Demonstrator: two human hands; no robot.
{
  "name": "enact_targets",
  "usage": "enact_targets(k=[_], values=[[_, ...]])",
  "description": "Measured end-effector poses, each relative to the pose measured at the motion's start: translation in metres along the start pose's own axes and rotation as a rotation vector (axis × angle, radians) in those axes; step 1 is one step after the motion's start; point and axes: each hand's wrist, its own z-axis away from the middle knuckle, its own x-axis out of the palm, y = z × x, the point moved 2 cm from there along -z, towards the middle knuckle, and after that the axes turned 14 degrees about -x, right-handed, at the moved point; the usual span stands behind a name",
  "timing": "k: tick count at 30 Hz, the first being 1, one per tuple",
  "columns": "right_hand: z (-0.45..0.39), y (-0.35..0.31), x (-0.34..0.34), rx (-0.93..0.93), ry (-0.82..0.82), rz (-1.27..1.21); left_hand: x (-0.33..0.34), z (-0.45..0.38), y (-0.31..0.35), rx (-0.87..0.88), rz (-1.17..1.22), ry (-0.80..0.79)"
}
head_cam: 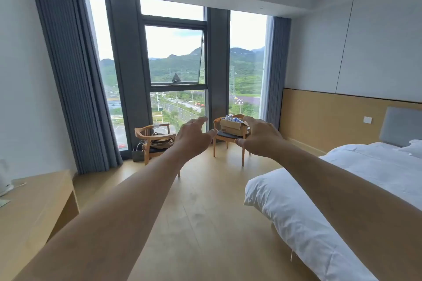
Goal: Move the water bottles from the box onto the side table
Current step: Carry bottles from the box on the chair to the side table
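While both hands, left (194, 136) and right (260, 137), hang open and empty, I should walk to the box (231, 129) on the chair (228, 139), then grip bottles (230, 117) upright.

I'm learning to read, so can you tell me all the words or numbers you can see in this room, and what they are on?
None can be read.
Box on the chair: a dark mark on its front, too small and blurred to read.
Water bottles in the box: labels too small to read.
Paper on the desk: no readable print.
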Motion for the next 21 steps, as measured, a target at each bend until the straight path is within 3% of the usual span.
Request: enact_targets(k=[14,21], values=[[-0.241,0.092,0.118,0.066,-0.040,0.020,0.089,-0.276,-0.059,-0.021,-0.003,-0.067],[-0.384,0.192,0.166,0.042,0.018,-0.010,0.161,-0.435,-0.065,-0.013,0.000,-0.032]])
